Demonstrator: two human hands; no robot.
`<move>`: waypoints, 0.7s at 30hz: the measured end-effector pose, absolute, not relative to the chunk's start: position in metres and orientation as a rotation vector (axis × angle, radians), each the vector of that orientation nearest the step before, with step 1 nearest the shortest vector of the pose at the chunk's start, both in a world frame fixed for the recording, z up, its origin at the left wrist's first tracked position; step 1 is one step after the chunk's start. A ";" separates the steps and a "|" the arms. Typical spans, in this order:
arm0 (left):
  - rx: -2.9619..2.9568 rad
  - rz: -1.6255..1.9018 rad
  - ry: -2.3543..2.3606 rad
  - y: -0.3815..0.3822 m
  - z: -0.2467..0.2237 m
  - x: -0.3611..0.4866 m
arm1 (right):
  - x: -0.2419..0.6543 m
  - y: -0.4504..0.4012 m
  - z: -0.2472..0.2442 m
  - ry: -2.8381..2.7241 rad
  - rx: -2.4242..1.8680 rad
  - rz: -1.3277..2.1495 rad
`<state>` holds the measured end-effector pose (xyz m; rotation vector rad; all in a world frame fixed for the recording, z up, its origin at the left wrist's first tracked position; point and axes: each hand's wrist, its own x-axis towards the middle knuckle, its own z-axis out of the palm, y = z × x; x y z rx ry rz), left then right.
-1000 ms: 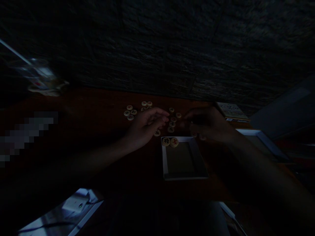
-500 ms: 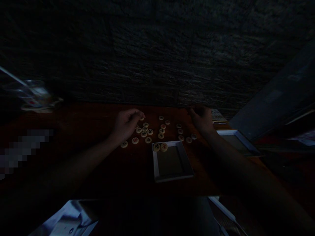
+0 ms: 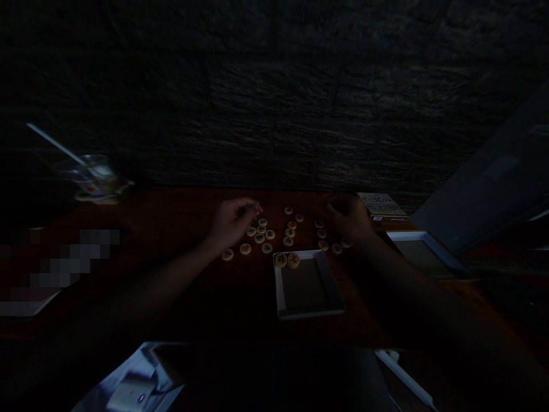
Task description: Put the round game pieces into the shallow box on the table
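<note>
Chinese chess pieces [image 3: 259, 238], round and pale with red or dark characters, lie scattered on the brown wooden table [image 3: 189, 286]. My left hand [image 3: 235, 222] is at the left cluster, thumb and fingers pinched on a piece whose pale edge barely shows at the fingertips. To the right of the pieces, my right hand [image 3: 349, 217] has its fingers curled together; darkness hides what they hold, if anything. Between my forearms sits a shallow white-rimmed open box [image 3: 309, 313]. Two pieces, one dark-marked [image 3: 280, 260] and one red-marked [image 3: 293, 260], are at its far left corner.
A second shallow tray [image 3: 446, 252] lies at the right, near a printed box [image 3: 381, 205]. A clear cup with a straw [image 3: 96, 177] stands far left. A stone wall [image 3: 274, 114] rises behind the table. The scene is very dark.
The view has swung slightly left, so the table and pieces sit further right in the picture. My right hand has come slightly left toward the pieces. My left hand keeps its pinch.
</note>
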<state>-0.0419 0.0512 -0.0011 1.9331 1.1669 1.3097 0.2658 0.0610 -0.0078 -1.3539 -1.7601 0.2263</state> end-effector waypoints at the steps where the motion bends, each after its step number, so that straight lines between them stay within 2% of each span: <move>1: 1.927 1.302 1.178 0.052 0.000 -0.043 | 0.266 0.061 -0.008 -1.770 -1.346 0.222; 7: 1.895 1.358 1.275 0.064 -0.001 -0.048 | 0.264 0.062 -0.010 -1.821 -1.315 0.209; 14: 2.229 1.142 1.220 0.068 -0.011 -0.052 | 0.260 0.060 -0.010 -1.866 -1.311 0.195; 21: 2.225 1.139 1.323 0.084 -0.006 -0.066 | 0.261 0.061 -0.012 -1.880 -1.345 0.210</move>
